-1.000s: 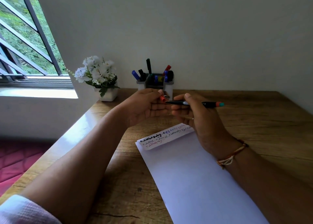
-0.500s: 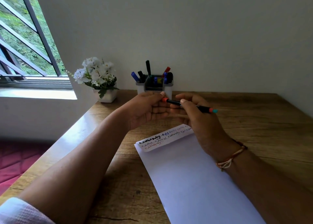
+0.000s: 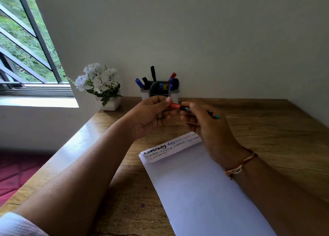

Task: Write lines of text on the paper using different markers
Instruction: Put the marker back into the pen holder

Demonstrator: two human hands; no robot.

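Leftmost, a white flower pot (image 3: pixel 109 104) stands on the wooden desk (image 3: pixel 267 128), with a marker holder (image 3: pixel 160 91) against the wall beside it. Above the desk, the left hand (image 3: pixel 151 116) pinches the orange cap (image 3: pixel 174 105) of a black marker (image 3: pixel 186 109) while the right hand (image 3: pixel 210 127) grips its barrel. The paper (image 3: pixel 204 191), its folded top edge bearing handwriting, lies flat beneath the right wrist.

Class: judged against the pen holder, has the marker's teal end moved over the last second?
Yes: the marker has tilted, its teal end dropping lower below the pen holder.
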